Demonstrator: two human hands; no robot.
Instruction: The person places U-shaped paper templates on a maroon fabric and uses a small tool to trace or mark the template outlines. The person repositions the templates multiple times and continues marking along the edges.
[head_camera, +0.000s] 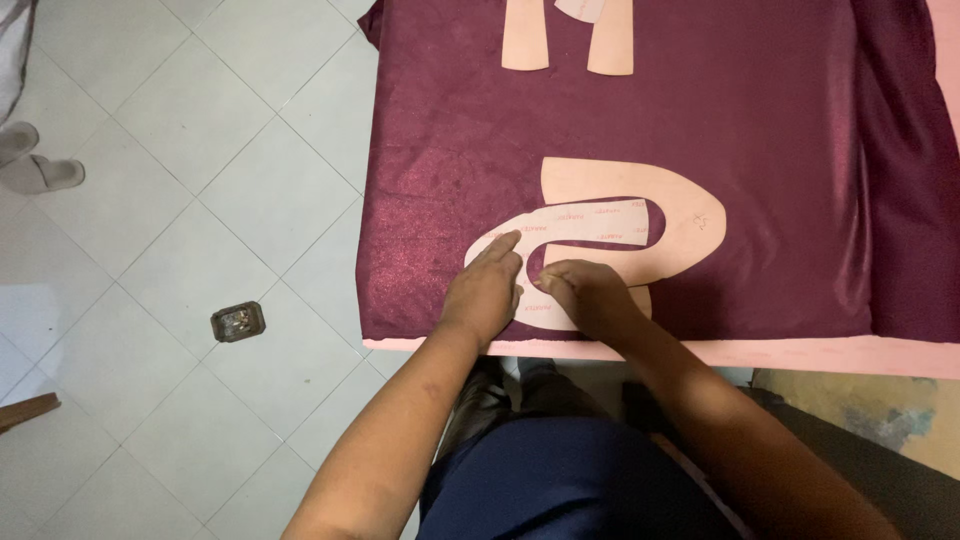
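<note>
Presently catalogued: left hand (486, 288), fingers extended flat, forefinger pressing the near end of a curved beige paper pattern piece (590, 224). Right hand (587, 295), fingers curled together just beside the left, pinched down on the same piece; whether it holds anything cannot be told. Beneath both: maroon satin fabric (780, 150). Beyond the hands: two tapered beige pattern strips (526, 35). Left of the hands, on tiled floor (180, 180): small square metal object (238, 321).

Both forearms reach forward, left hand (487, 290) flat with fingers extended, right hand (585, 295) curled, fingertips pinched.
</note>
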